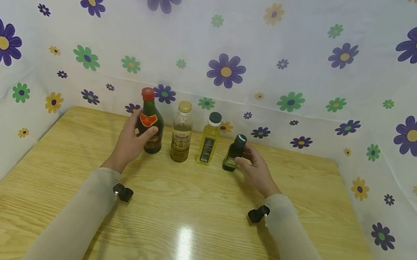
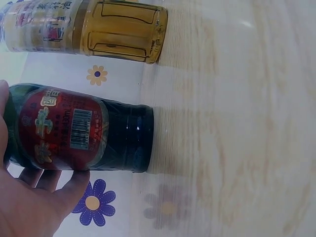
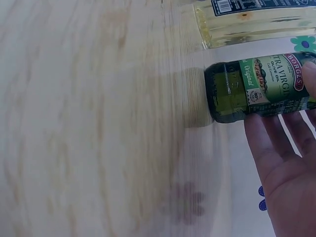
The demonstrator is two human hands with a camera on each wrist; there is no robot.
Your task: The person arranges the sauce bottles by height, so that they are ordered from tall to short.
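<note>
My left hand point(image 1: 128, 145) holds a dark green vinegar bottle point(image 1: 154, 141) with a red cap and red label, thumb across its front and fingers behind. In the left wrist view the vinegar bottle point(image 2: 64, 131) shows a barcode on its label, and its base is close to the tabletop. At the right end of the row, my right hand point(image 1: 257, 170) grips a small dark green olive oil bottle point(image 1: 234, 153) around its right side. Its green label reads olive oil in the right wrist view, with the fingers point(image 3: 266, 140) under it there.
Between the held bottles stand a gold-capped bottle of amber liquid point(image 1: 181, 137) and a dark-capped bottle of yellow oil point(image 1: 209, 141). All are near the back edge of the wooden table point(image 1: 158, 211). A flower-patterned cloth point(image 1: 190, 26) hangs behind and at both sides.
</note>
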